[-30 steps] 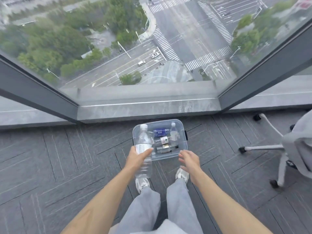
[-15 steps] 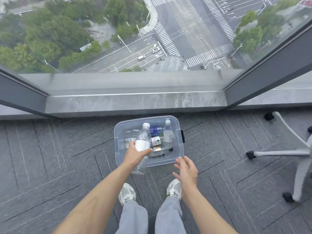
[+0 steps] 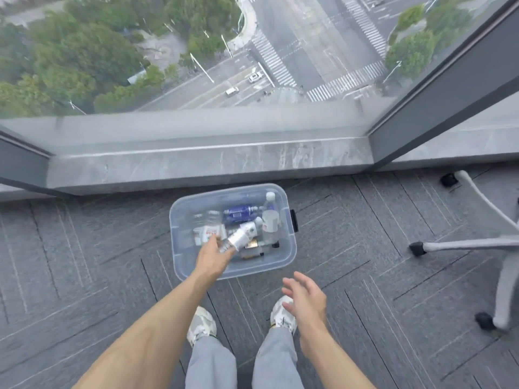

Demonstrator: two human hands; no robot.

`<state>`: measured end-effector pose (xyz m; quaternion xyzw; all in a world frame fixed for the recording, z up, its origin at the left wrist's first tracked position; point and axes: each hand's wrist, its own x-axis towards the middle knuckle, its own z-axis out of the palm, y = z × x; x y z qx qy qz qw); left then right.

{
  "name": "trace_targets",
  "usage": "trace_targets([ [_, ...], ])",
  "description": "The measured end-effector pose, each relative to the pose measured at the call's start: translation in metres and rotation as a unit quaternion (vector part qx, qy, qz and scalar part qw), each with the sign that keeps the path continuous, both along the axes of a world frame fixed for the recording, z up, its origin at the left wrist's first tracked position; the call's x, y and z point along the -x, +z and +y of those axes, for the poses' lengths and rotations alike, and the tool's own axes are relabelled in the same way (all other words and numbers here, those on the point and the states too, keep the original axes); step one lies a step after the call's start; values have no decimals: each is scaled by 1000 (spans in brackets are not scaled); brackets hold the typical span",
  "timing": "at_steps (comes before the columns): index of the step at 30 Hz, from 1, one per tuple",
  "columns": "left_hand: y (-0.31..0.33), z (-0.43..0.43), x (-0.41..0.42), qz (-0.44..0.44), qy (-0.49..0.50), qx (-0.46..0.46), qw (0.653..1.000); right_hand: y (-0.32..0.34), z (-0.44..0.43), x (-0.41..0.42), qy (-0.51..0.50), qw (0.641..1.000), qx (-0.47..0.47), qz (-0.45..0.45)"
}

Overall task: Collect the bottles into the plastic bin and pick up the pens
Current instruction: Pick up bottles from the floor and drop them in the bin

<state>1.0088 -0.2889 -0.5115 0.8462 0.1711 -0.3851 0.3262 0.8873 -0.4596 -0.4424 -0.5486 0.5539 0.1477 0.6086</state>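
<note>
A clear water bottle (image 3: 238,237) lies tilted over the other bottles inside the plastic bin (image 3: 286,261) on the carpet; the left hand (image 3: 213,256) holds its lower end. The right hand (image 3: 306,301) hovers open and empty above the shoes, near the bin's front.

One head-worn wide-angle view, looking steeply down from standing height.

The camera faces forward and down toward a window sill (image 3: 207,161) and the glass above it, with the street far below filling the top of the frame. The carpet (image 3: 84,248) spreads across the lower half, and the plastic bin (image 3: 179,248) sits near the centre, close ahead of the person's shoes (image 3: 202,325). Both forearms enter from the bottom edge. Straight lines bow outward near the edges.
</note>
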Motion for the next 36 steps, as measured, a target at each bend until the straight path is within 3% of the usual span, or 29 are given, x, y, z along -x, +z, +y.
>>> trace_targets([
  [5, 104, -17, 7, 12, 94, 92, 991, 76, -12, -9, -15, 1000, -9, -21],
  [11, 245, -46, 37, 8, 114, 182, 977, 197, -31, -10, -3, 997, 2, -73],
  [18, 350, -86, 68, 37, 183, 255, 949, 299, -47, 6, -96, 983, -1, -155],
  [27, 414, -154, 98, 48, 48, 319, 945, 359, -72, 80, -282, 936, 53, -204],
  [29, 426, -183, 120, 60, -35, 312, 947, 371, -87, 120, -374, 898, 78, -220],
  [31, 419, -189, 131, 71, -50, 305, 948, 375, -88, 137, -393, 892, 83, -208],
  [36, 427, -252, 210, 106, -209, 306, 923, 384, -108, 233, -540, 805, 122, -213],
])
